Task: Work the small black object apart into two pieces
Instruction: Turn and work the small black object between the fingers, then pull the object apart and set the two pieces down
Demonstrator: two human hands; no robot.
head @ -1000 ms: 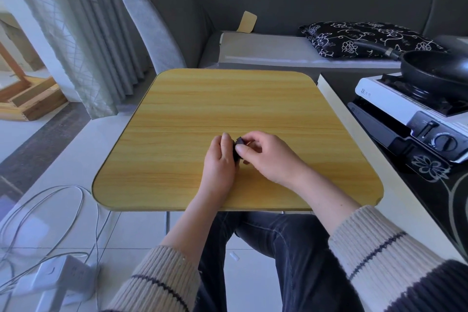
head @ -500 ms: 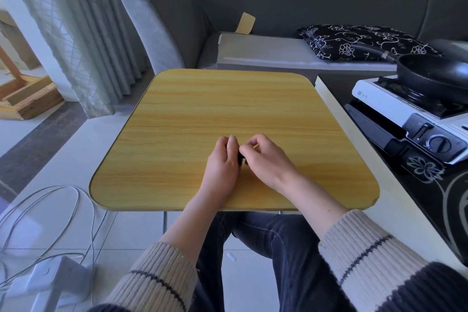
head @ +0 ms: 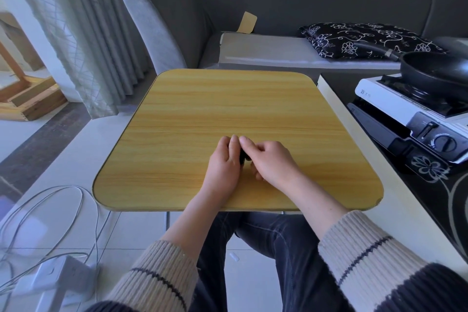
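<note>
Yellow woodgrain table (head: 228,109), grey sofa (head: 304,0), black white-flowered cushion (head: 367,39)

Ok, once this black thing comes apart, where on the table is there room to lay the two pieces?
The table is bare from the hands to its far edge by the sofa, and either side of them. Only the spot where the left hand and right hand meet on the black object is taken.

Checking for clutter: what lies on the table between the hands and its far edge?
Nothing; the head view shows bare wooden table beyond both hands.
</note>
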